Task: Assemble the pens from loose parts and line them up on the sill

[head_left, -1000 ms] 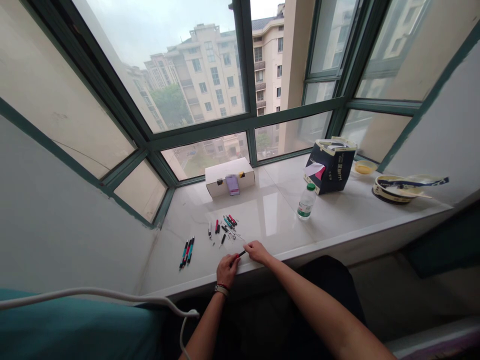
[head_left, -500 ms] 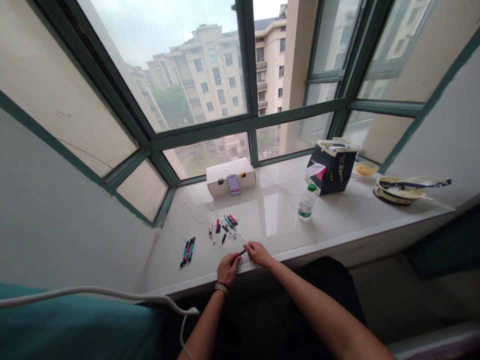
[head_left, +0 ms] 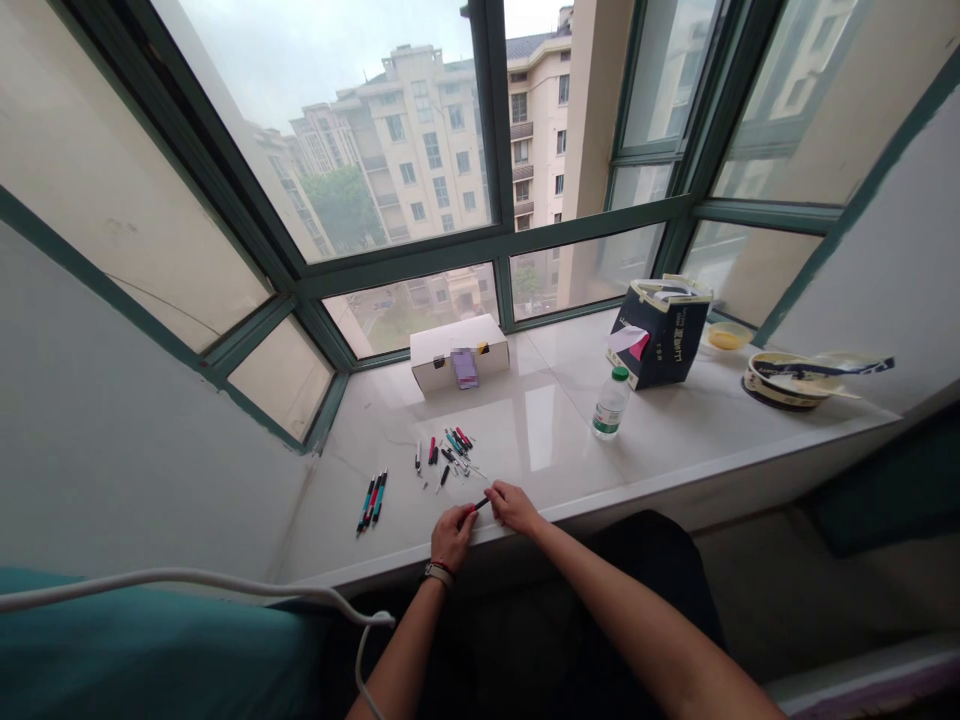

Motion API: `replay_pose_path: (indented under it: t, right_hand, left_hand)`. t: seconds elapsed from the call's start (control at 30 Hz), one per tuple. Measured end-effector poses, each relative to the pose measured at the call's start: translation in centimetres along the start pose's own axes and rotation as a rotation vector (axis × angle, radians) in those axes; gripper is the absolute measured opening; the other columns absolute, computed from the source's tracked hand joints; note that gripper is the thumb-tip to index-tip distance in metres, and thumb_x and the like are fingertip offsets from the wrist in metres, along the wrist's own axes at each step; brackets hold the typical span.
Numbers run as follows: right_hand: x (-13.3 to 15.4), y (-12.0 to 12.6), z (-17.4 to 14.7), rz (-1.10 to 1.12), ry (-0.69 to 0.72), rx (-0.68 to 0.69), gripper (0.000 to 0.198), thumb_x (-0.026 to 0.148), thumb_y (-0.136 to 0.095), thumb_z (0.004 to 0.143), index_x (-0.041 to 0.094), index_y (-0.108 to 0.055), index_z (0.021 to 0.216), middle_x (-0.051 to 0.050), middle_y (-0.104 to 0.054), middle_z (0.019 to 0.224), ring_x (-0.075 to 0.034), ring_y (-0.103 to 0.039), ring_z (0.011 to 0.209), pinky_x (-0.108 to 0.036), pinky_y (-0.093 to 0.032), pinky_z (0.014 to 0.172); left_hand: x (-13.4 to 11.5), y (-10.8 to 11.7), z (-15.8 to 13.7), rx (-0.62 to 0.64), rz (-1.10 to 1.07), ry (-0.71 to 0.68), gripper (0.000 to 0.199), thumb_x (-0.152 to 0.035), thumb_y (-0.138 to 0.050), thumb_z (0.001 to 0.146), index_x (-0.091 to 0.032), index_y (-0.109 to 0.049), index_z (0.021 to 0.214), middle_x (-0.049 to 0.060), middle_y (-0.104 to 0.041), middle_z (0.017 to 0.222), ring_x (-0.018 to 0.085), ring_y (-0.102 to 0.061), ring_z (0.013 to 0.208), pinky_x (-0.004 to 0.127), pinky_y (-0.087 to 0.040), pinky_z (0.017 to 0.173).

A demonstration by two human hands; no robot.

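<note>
2 hands at work here, 1 pen [head_left: 482, 504] btwn them, black w/ a bit of red, right by the sill's [head_left: 525, 440] front edge. L hand [head_left: 452, 538] has its fingers closed round the red end; R hand [head_left: 511, 506] pinches the black end. Can't tell if either touches the sill.

3 pens [head_left: 373, 502] lie side by side off to the left, 2 teal w/ 1 red in the middle. Just past the hands, a scatter of parts [head_left: 448, 455], black, red, teal & silver, too small to count.

Further back: 1 white box [head_left: 459, 340] by the window, 1 bottle [head_left: 610, 408] w/ green cap, 1 dark bag [head_left: 664, 340], 2 bowls [head_left: 770, 392] far right.
</note>
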State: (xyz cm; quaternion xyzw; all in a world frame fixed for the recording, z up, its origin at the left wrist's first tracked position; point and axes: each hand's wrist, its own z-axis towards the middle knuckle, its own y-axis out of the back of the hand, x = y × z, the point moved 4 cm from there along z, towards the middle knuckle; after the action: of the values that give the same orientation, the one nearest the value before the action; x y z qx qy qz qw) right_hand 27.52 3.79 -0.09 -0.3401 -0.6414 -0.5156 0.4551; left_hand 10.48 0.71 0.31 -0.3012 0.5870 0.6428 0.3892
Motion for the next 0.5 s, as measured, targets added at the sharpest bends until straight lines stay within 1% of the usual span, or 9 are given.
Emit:
replay_pose_path:
  t: [0.07, 0.13, 0.17, 0.23, 0.27, 0.33, 0.37, 0.43, 0.5]
  right_hand:
    - [-0.3, 0.0, 0.1, 0.104, -0.038, -0.006, 0.037, 0.052, -0.038, 0.094, 0.021, -0.047, 0.077, 0.003, -0.062, 0.061, -0.009, -0.050, 0.042, -0.020, -0.037, 0.046]
    - [-0.6, 0.1, 0.2, 0.204, -0.081, -0.031, 0.038, 0.058, -0.039, 0.092, 0.022, -0.047, 0.082, 0.004, -0.062, 0.062, -0.009, -0.051, 0.041, -0.020, -0.037, 0.043]
    - [-0.7, 0.2, 0.3, 0.236, -0.096, -0.041, 0.039, 0.060, -0.040, 0.091, 0.022, -0.046, 0.082, 0.004, -0.061, 0.062, -0.009, -0.051, 0.040, -0.020, -0.037, 0.042]
    - [-0.7, 0.3, 0.3, 0.248, -0.105, -0.047, 0.041, 0.061, -0.043, 0.089, 0.021, -0.047, 0.079, 0.003, -0.060, 0.061, -0.009, -0.051, 0.041, -0.020, -0.037, 0.041]
    - [-0.7, 0.3, 0.3, 0.232, -0.103, -0.046, 0.042, 0.060, -0.044, 0.089, 0.021, -0.047, 0.077, 0.003, -0.060, 0.061, -0.009, -0.051, 0.041, -0.020, -0.038, 0.042]
    - [-0.5, 0.4, 0.2, 0.172, -0.096, -0.044, 0.041, 0.058, -0.046, 0.089, 0.020, -0.048, 0.073, 0.002, -0.060, 0.060, -0.009, -0.052, 0.043, -0.020, -0.039, 0.045]
    - [-0.3, 0.4, 0.2, 0.138, -0.090, -0.045, 0.039, 0.055, -0.047, 0.089, 0.020, -0.049, 0.072, 0.002, -0.061, 0.060, -0.009, -0.053, 0.043, -0.020, -0.040, 0.046]
    - [0.0, 0.4, 0.0, 0.075, -0.080, -0.047, 0.035, 0.050, -0.049, 0.089, 0.019, -0.051, 0.072, 0.002, -0.062, 0.061, -0.009, -0.054, 0.044, -0.020, -0.041, 0.049]
    - [0.2, 0.4, -0.1, 0.012, -0.083, -0.046, 0.031, 0.045, -0.050, 0.090, 0.019, -0.053, 0.074, 0.001, -0.063, 0.062, -0.009, -0.055, 0.046, -0.020, -0.041, 0.052]
  left_hand:
    - [0.5, 0.3, 0.4, -0.069, -0.173, 0.082, 0.032, -0.050, -0.059, 0.083, -0.020, -0.069, 0.089, 0.003, -0.069, 0.075, 0.017, -0.062, 0.073, 0.030, -0.047, 0.072]
    - [1.5, 1.0, 0.9, -0.202, -0.466, 0.218, 0.034, -0.051, -0.054, 0.085, -0.018, -0.063, 0.085, -0.001, -0.060, 0.059, 0.013, -0.057, 0.057, 0.026, -0.045, 0.061]
    - [2.2, 1.5, 1.1, -0.286, -0.645, 0.299, 0.033, -0.051, -0.052, 0.087, -0.018, -0.059, 0.085, -0.003, -0.057, 0.055, 0.012, -0.055, 0.052, 0.025, -0.045, 0.058]
    - [3.7, 2.4, 1.1, -0.428, -0.981, 0.464, 0.025, -0.044, -0.052, 0.089, -0.019, -0.054, 0.085, -0.002, -0.061, 0.060, 0.012, -0.059, 0.055, 0.026, -0.049, 0.062]
    - [4.3, 2.7, 1.1, -0.447, -1.105, 0.543, 0.021, -0.039, -0.053, 0.089, -0.019, -0.053, 0.084, 0.000, -0.065, 0.066, 0.013, -0.063, 0.061, 0.028, -0.051, 0.065]
    - [5.1, 3.2, 0.9, -0.447, -1.254, 0.635, 0.012, -0.030, -0.054, 0.089, -0.019, -0.053, 0.084, 0.004, -0.069, 0.076, 0.014, -0.068, 0.072, 0.030, -0.053, 0.070]
    - [5.2, 3.3, 0.9, -0.432, -1.286, 0.647, 0.009, -0.026, -0.055, 0.089, -0.018, -0.054, 0.084, 0.005, -0.070, 0.080, 0.014, -0.069, 0.076, 0.030, -0.053, 0.072]
    - [5.1, 3.5, 0.8, -0.404, -1.303, 0.623, 0.003, -0.022, -0.057, 0.088, -0.018, -0.057, 0.087, 0.005, -0.071, 0.086, 0.013, -0.069, 0.080, 0.028, -0.053, 0.075]
    - [4.7, 3.5, 0.9, -0.373, -1.288, 0.578, 0.006, -0.022, -0.059, 0.088, -0.019, -0.061, 0.092, 0.004, -0.072, 0.093, 0.012, -0.069, 0.087, 0.028, -0.053, 0.078]
